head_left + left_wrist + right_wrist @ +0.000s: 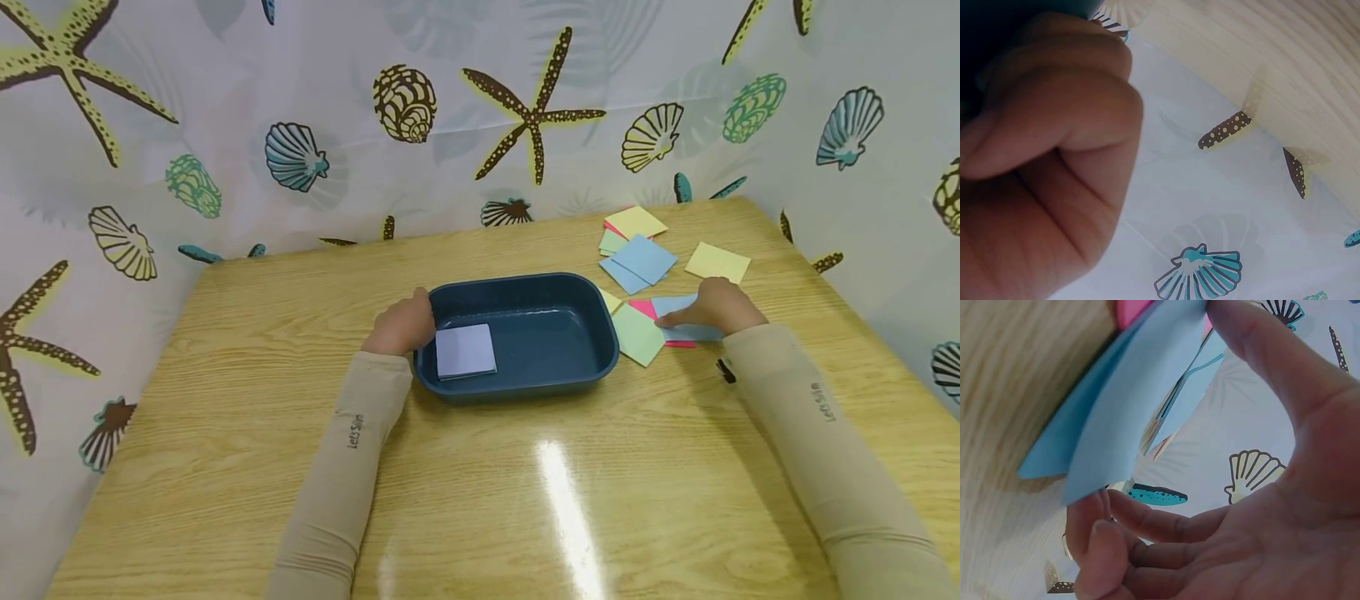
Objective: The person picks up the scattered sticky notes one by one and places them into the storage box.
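Note:
A dark blue rectangular tray (517,385) lies on the table, with a stack of pale lilac paper squares (465,351) at its left end. My left hand (402,323) grips the tray's left rim; its curled fingers fill much of the left wrist view. To the right of the tray, my right hand (722,307) pinches a light blue paper square (1129,406) between thumb and fingers. That sheet bends upward, with another blue sheet (1063,440) beneath it. A pink paper (642,308) and a light green paper square (637,335) lie beside this hand.
Behind the right hand lie a yellow square (717,262) and a loose pile of blue squares (647,257), yellow, green and pink ones. A small black object (725,372) is near the right sleeve. A shell-patterned cloth (337,100) borders the wooden table (480,500).

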Tool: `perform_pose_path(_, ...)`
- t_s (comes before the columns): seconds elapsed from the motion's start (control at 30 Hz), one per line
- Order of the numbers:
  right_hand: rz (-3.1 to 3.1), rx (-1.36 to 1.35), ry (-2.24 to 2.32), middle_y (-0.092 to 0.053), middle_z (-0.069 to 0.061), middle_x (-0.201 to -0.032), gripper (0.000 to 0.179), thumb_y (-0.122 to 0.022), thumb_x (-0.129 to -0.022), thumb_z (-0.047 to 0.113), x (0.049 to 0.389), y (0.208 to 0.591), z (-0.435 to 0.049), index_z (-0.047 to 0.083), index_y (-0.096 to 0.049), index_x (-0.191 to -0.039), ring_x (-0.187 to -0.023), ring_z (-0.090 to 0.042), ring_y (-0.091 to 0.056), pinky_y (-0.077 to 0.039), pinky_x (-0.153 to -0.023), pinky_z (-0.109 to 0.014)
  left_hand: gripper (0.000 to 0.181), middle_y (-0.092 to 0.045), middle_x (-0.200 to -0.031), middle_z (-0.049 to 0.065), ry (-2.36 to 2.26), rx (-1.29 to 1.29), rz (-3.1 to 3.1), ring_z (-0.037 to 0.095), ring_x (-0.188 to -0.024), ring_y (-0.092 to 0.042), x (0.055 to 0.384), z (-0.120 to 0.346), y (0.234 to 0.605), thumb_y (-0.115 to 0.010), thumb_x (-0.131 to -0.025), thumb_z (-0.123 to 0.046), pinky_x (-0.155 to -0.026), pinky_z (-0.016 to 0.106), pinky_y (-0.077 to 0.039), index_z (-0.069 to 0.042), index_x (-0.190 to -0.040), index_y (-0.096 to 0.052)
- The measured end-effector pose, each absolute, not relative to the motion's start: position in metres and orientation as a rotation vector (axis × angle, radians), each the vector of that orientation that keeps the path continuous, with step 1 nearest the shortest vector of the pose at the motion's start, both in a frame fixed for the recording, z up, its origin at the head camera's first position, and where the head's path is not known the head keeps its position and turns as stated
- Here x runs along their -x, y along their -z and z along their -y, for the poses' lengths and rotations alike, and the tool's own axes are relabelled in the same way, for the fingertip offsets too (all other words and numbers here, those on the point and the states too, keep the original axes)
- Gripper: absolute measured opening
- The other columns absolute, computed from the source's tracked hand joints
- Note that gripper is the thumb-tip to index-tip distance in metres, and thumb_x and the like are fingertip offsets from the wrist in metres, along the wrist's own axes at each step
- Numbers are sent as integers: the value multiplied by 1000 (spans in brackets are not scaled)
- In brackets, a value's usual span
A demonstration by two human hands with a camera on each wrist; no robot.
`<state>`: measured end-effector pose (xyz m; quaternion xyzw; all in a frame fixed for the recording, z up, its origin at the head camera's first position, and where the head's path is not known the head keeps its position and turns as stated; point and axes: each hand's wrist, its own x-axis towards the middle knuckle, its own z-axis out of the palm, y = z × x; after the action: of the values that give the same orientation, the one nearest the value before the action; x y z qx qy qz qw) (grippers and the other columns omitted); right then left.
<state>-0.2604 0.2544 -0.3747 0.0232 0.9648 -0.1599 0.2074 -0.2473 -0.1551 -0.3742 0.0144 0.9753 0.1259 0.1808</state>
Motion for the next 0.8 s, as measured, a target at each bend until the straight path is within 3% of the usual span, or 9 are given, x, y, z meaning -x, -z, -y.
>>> perform_pose_path(0.27, -2666, -121, 486, -35, -46, -127, 89, -69, -83, 37, 266, 375, -249, -30, -29, -126, -110, -49, -43, -36, -99, -57, 41, -60, -119, 25, -365, -36, -2754, 33, -97, -63, 248, 156, 376, -39, -101, -13, -86, 47, -50, 6, -138, -34)
perform_pose_path(0.5, -2669, -145, 428, -34, -44, -125, 95, -71, -81, 41, 272, 375, -250, -29, -27, -128, -112, -53, -37, -36, -97, -58, 40, -60, -119, 25, -359, -29, -2757, 33, -97, -64, 249, 156, 378, -40, -101, -13, -85, 47, -50, 6, -136, -35)
perform_pose_path(0.8, -2666, -110, 477, -27, -49, -130, 109, -73, -80, 44, 271, 376, -256, -28, -10, -132, -118, -56, -36, -33, -100, -60, 42, -61, -116, 25, -354, -41, -2762, 32, -93, -64, 248, 155, 375, -40, -101, -13, -82, 46, -51, 7, -137, -34)
